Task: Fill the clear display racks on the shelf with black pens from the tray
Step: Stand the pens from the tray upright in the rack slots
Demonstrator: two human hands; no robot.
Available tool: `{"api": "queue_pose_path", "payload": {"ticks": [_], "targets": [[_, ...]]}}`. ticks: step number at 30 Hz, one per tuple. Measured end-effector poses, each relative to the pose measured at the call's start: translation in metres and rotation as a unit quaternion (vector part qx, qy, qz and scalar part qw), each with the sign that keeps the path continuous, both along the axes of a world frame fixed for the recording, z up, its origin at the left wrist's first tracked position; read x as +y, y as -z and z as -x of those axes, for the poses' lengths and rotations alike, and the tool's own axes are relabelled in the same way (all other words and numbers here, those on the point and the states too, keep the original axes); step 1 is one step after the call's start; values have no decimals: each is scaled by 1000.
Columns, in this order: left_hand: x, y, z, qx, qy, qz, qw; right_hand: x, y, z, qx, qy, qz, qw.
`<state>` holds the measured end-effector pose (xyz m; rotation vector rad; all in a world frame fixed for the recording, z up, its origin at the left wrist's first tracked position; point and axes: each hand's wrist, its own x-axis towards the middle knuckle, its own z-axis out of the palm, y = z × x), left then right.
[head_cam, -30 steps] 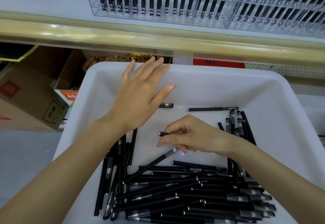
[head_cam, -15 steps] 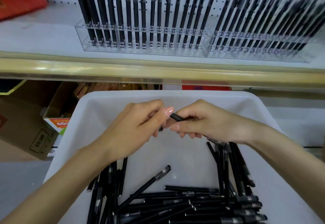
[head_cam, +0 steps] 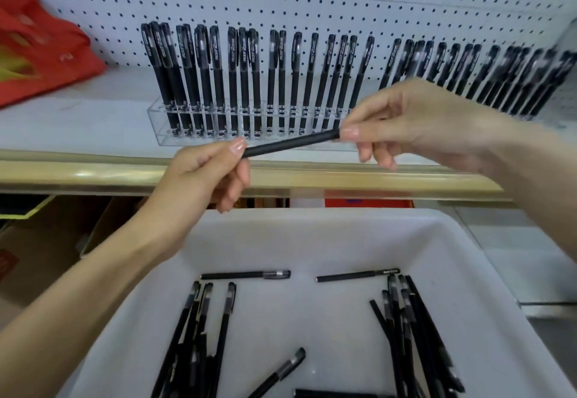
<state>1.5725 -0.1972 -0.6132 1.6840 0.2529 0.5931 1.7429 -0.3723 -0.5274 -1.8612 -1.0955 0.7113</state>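
Head cam: both hands pinch one slim matte black pen, left hand on its lower end, right hand on the upper. Just behind them sits the clear acrylic pen rack; below, the white plastic tray with loose pens.

A: What does the person wear?

B: Nothing on the arms: both forearms are bare, no sleeve. The left hand and right hand have no glove. The nails look glossy and neatly trimmed.
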Motion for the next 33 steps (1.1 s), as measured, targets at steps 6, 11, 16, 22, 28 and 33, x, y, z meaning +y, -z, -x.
{"api": "queue_pose_path", "payload": {"ticks": [6, 11, 16, 22, 28, 33], "targets": [[-15, -5, -21, -15, 73, 169, 983, 28, -26, -14, 280, 32, -187, 941], [-24, -9, -31, -34, 67, 210, 975, 55, -31, -12, 220, 33, -253, 942], [9, 0, -37, -6, -150, -167, 974, 78, -33, -21, 33, 101, -293, 950], [46, 13, -39, 111, -156, -506, 841, 104, -24, -22, -160, 104, -268, 944], [53, 12, -40, 143, -135, -547, 813, 122, -16, -25, -268, 127, -256, 920], [58, 9, -40, 130, -117, -537, 826, 128, -9, -28, -254, 118, -239, 930]]}}
